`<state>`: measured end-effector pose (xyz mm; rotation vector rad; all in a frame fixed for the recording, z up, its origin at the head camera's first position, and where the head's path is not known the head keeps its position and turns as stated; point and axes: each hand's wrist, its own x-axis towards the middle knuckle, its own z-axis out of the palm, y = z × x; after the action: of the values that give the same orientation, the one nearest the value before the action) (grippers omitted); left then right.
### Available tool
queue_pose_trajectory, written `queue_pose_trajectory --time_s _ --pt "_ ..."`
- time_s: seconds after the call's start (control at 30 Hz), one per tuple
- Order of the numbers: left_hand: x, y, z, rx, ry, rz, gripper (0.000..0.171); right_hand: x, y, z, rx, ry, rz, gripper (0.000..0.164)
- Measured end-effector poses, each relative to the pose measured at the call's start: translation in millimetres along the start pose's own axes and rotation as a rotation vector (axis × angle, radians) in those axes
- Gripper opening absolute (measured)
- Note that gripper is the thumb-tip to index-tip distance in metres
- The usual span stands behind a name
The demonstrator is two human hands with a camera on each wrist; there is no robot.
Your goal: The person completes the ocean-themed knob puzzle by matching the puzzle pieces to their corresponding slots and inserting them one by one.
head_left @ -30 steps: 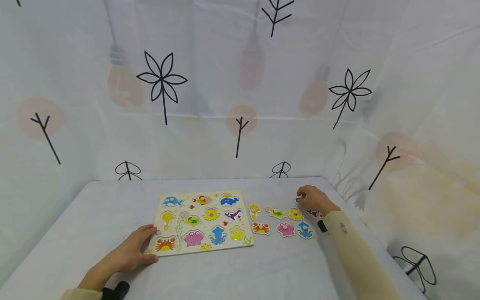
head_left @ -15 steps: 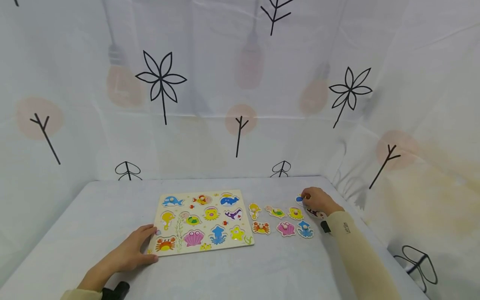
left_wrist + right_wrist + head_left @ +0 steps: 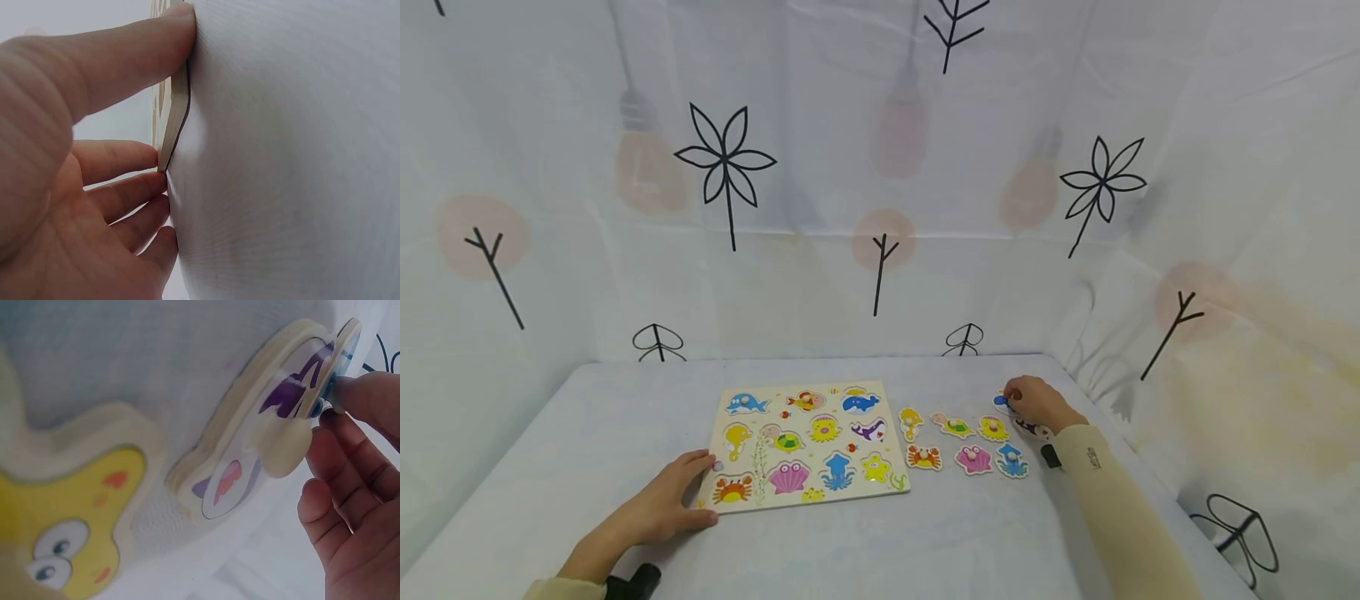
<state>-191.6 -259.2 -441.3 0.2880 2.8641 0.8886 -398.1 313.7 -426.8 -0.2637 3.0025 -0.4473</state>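
Note:
A wooden sea-animal puzzle board (image 3: 827,498) lies on the left-centre of the table. Its left front corner sits at my left hand (image 3: 658,504), thumb against one edge and loosely spread fingers against the other, as the left wrist view confirms. Far right, my right hand (image 3: 1036,402) pinches the knob of a blue puzzle piece (image 3: 1001,402), mostly hidden by the fingers. Right beside that hand is a purple whale piece (image 3: 281,397) with a pale knob. A yellow starfish piece (image 3: 94,512) lies nearer the right wrist camera; the wrist hides it in the head view.
Between board and right hand lie loose pieces: a seahorse (image 3: 911,424), turtle (image 3: 955,426), yellow octopus (image 3: 993,428), crab (image 3: 923,457), pink shell (image 3: 973,459) and blue squid (image 3: 1012,461). A printed white cloth (image 3: 805,283) hangs behind the table (image 3: 820,558).
My right hand has shifted slightly right and toward me, uncovering part of the blue piece, then stayed nearly still. My left hand and the board have kept their places.

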Motion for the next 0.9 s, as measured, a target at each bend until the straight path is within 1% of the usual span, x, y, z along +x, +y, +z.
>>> queue_pose_trajectory --time_s 0.17,0.3,0.53,0.6,0.77,0.9 --pt "-0.4 1.0 0.7 0.002 0.005 -0.007 0.091 2 -3 0 -0.018 -0.001 0.003 0.017" --pt "-0.2 2.0 0.4 0.002 0.007 -0.017 0.091 3 -12 -3 -0.029 -0.007 -0.021 0.018" --pt "-1.3 1.8 0.8 0.005 0.008 -0.009 0.090 3 -40 -3 -0.034 -0.011 -0.058 0.019" --pt "-1.7 1.9 0.7 0.004 0.011 -0.006 0.090 2 -48 -3 -0.040 -0.001 -0.087 0.019" --pt "-2.2 2.1 0.6 0.002 0.009 -0.009 0.090 2 -70 -1 -0.038 -0.010 -0.154 0.019" --pt "-1.9 1.0 1.2 0.003 0.011 -0.006 0.090 1 -89 2 -0.031 -0.017 -0.176 0.019"
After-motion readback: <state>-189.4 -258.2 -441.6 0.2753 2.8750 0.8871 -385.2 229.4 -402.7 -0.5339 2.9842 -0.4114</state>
